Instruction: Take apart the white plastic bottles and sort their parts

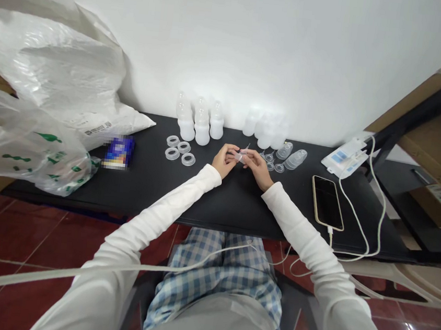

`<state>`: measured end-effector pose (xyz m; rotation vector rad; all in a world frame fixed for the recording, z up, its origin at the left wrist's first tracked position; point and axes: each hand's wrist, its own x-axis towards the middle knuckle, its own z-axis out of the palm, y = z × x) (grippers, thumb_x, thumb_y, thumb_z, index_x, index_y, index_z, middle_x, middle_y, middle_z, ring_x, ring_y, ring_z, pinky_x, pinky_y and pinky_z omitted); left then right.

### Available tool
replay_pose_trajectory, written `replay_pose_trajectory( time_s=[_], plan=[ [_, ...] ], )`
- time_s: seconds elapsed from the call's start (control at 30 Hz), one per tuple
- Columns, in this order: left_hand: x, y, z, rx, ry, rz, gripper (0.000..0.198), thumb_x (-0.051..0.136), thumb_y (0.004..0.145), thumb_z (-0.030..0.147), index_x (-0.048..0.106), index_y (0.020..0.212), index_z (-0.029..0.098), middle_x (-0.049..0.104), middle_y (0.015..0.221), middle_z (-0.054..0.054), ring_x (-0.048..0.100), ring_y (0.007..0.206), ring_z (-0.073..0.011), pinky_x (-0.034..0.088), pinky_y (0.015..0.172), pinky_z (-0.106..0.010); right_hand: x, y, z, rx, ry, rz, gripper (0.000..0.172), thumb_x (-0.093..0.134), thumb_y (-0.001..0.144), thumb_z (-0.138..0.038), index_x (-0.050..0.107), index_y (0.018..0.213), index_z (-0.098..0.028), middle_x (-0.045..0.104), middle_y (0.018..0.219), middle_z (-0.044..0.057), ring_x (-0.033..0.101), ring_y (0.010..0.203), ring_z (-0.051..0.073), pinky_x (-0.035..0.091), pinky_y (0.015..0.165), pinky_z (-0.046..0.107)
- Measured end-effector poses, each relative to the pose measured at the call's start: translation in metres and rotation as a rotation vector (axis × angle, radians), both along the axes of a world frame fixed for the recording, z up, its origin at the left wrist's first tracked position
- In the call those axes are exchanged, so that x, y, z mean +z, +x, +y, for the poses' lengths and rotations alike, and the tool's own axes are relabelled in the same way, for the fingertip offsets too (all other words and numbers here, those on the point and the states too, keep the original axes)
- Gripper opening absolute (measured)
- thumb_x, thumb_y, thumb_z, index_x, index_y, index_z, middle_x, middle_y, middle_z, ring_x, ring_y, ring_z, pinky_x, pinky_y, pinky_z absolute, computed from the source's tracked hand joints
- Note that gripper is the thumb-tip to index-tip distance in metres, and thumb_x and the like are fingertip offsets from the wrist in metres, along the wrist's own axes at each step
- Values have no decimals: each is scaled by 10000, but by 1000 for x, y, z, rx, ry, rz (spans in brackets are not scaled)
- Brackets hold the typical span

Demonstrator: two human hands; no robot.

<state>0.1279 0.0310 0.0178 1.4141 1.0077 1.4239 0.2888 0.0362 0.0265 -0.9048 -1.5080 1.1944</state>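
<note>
My left hand (224,160) and my right hand (257,166) meet over the table, fingers closed on a translucent bottle collar ring (239,157). A thin clear tip, like that of a bottle nipple, pokes up just behind my right fingers; the fingers cover most of the piece. Right of my right hand lie several clear bottle nipples (270,166) and clear domed bottle caps (295,160). Several loose collar rings (188,159) lie to the left of my left hand. Behind them, capped baby bottles (201,129) stand upright. More white bottle bodies (265,133), without caps, stand behind my right hand.
On the black table (150,189), a blurred blue packet (118,152) and large plastic bags (56,74) occupy the left side. A phone (327,202) with a white cable (381,213) and a white packet (345,156) lie at right. A wall rises behind the bottles.
</note>
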Motion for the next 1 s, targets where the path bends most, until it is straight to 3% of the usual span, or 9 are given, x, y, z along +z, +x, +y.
replay_pose_trajectory(
  time_s=[0.17,0.33,0.47,0.53,0.63,0.8,1.0],
  plan=[
    [0,13,19,-18,-24,-29,369,549,751,36,512,1078,203,629,1026,-46,675,892,-130,550,857,-310,3,9,9,-282,134,39,493,782,683,-581,584,986,-246,616,909,2,594,798,128,541,706,279],
    [10,37,65,190,47,148,397,596,764,44,517,1129,179,546,1227,-141,634,978,-192,524,928,-375,11,28,20,-604,239,115,471,791,686,-544,547,954,-243,585,982,40,603,888,160,545,736,298],
    [26,55,111,367,27,242,478,658,790,84,457,1224,93,440,1371,-262,470,1329,-312,333,1159,-444,14,38,22,-708,295,106,439,718,755,-587,527,938,-236,573,911,42,595,810,163,533,691,314],
    [33,62,127,385,-30,323,485,680,821,160,438,1234,79,446,1372,-283,423,1374,-347,288,1175,-472,14,38,22,-722,305,83,436,671,788,-621,521,934,-239,566,866,24,590,768,155,530,681,316],
    [36,69,140,384,-65,447,440,685,848,229,444,1194,102,500,1329,-265,469,1333,-352,308,1147,-478,13,37,22,-727,296,62,471,633,790,-677,524,929,-240,564,822,1,588,726,144,532,667,311],
    [26,68,131,403,-29,472,422,693,840,240,441,1164,141,576,1198,-196,563,1193,-314,422,1034,-455,12,37,22,-718,281,70,497,655,762,-691,535,937,-241,578,866,15,607,759,147,558,686,316],
    [0,24,74,342,216,480,530,817,700,244,557,1160,225,535,1104,-76,581,1035,-226,472,1015,-423,8,39,25,-648,287,30,487,664,775,-654,564,1006,-238,627,1040,68,650,905,180,576,771,345]
  ],
)
